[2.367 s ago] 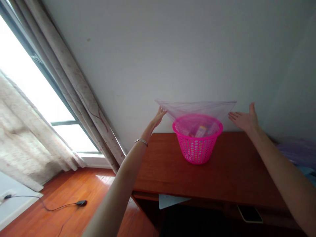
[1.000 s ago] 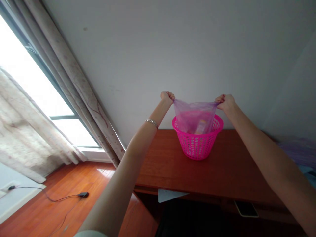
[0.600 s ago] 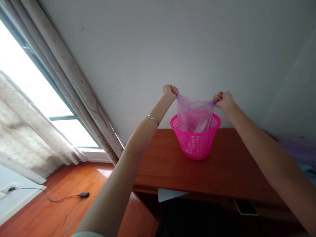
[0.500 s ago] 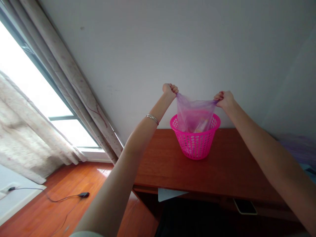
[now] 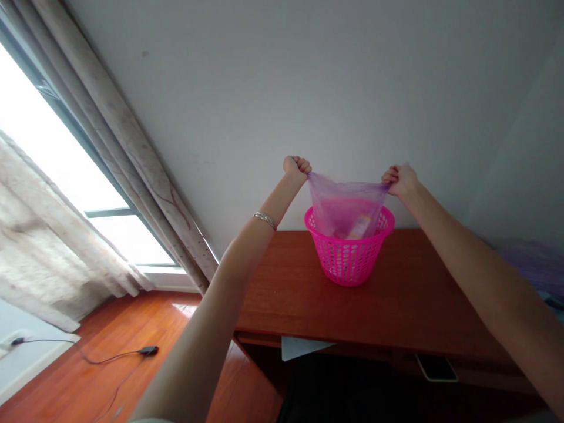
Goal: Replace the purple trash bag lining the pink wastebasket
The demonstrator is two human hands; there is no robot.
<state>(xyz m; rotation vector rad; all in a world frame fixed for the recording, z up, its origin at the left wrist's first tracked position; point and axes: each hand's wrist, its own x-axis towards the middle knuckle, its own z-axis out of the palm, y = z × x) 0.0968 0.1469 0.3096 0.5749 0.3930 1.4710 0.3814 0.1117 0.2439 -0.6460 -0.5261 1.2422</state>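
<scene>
On a brown table (image 5: 282, 288), a pink basket (image 5: 348, 258) with a purple bag (image 5: 339, 197) pulled taut.
The upright basket's near wall hides the bag's lower part; contents blur behind the film. The bag points upward, its stretched upper edge running left to right above the basket. Left hand (image 5: 297, 166) and right hand (image 5: 400, 178) each clench a corner, the gathered film hidden inside.

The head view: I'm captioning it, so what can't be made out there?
All in the head view:
Pink basket: its exact contents, veiled by the purple bag and the basket's own wall.
Left hand: its palm, hidden in its own fist.
White sheet: the rest of it, hidden by the desk.
Purple heap: what it is; blurred, cut off by the right edge.
</scene>
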